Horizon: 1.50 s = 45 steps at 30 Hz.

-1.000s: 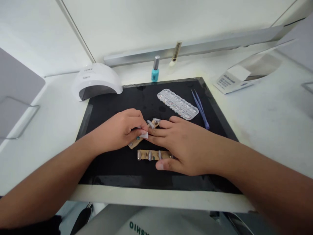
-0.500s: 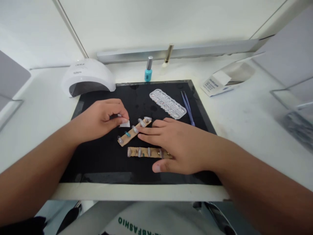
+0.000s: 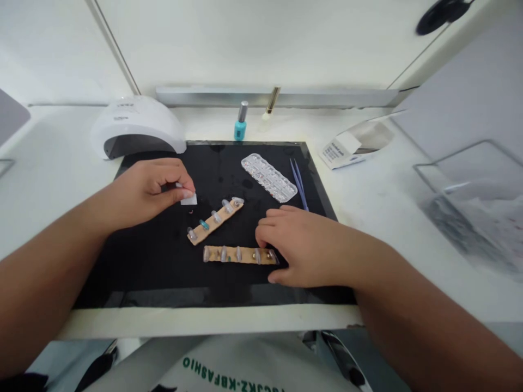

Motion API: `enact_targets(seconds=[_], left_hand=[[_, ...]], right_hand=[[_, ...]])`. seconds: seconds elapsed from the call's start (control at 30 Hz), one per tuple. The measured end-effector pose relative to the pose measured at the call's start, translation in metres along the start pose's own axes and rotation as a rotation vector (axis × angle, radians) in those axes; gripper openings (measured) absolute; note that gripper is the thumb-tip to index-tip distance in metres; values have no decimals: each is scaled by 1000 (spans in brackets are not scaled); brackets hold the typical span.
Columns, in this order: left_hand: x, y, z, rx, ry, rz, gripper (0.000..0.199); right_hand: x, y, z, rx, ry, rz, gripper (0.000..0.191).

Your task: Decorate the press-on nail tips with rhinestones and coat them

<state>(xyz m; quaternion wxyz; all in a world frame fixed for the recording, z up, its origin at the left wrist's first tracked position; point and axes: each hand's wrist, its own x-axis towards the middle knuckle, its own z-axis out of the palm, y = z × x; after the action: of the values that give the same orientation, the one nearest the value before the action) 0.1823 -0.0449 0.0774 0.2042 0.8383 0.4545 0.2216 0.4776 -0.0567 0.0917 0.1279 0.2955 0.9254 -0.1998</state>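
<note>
My left hand [image 3: 149, 190] is closed, pinching a small white pad [image 3: 189, 200] between thumb and fingers above the black mat. In front of it lies a slanted cardboard strip [image 3: 209, 227] carrying several false nails, one of them teal and the others clear. My right hand [image 3: 308, 246] has its fingers bent and its thumb apart, with nothing visible in it. It is at the right end of a second cardboard strip [image 3: 210, 253], which also bears several clear nails and gold bits; I cannot tell whether it touches the strip.
Beyond the hands lie a clear rhinestone case [image 3: 269, 178] and blue tweezers [image 3: 299, 185]. A white nail lamp [image 3: 141, 122] stands back left. Behind the mat [image 3: 163, 277] are a turquoise polish bottle [image 3: 240, 129] and a gold-handled brush [image 3: 273, 100]. An alcohol pad box [image 3: 341, 149] sits at right.
My right hand has drawn back from the slanted strip, its fingers now more bent, uncovering the lower strip's right end. The left hand keeps the pad pinched. The view has shifted slightly.
</note>
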Motion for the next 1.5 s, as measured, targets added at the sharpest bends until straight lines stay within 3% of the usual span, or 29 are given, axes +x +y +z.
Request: enact_targets(seconds=[0.17,0.37,0.53,0.67,0.77,0.87,1.0,1.13,1.2,1.33,1.4,1.43,1.5], left_hand=[[0,-2,-2,6,16,-5,21],[1,4,-8,-6,65,3,20],[-2,7,-22,-50,134,15,20],[-10,5,-40,-113,189,0,20],[-16,6,-47,-142,228,7,19],[-19,8,-46,-163,218,31,21],[-16,8,-37,-185,147,57,22],[-9,5,-28,-216,98,85,20],[-7,2,-22,-230,68,74,18],[-4,-4,-5,-268,42,39,16],[-3,-9,3,-292,47,0,15],[-2,-11,6,-304,49,-21,15],[-1,-13,11,-327,37,-50,14]], right_hand=[[7,-3,3,-48,-4,-57,3],[4,-5,-6,1,55,-69,9],[-14,-1,-25,138,222,-104,9],[-17,26,-46,79,348,-60,3],[5,51,-59,-64,317,79,12],[40,64,-63,-116,328,122,17],[78,56,-52,-164,309,96,17],[91,44,-44,-186,297,67,13],[88,40,-46,-186,318,76,19],[62,31,-57,-162,431,111,48],[42,28,-55,-136,511,98,49],[31,26,-51,-109,626,53,45],[14,22,-37,-34,650,-71,40]])
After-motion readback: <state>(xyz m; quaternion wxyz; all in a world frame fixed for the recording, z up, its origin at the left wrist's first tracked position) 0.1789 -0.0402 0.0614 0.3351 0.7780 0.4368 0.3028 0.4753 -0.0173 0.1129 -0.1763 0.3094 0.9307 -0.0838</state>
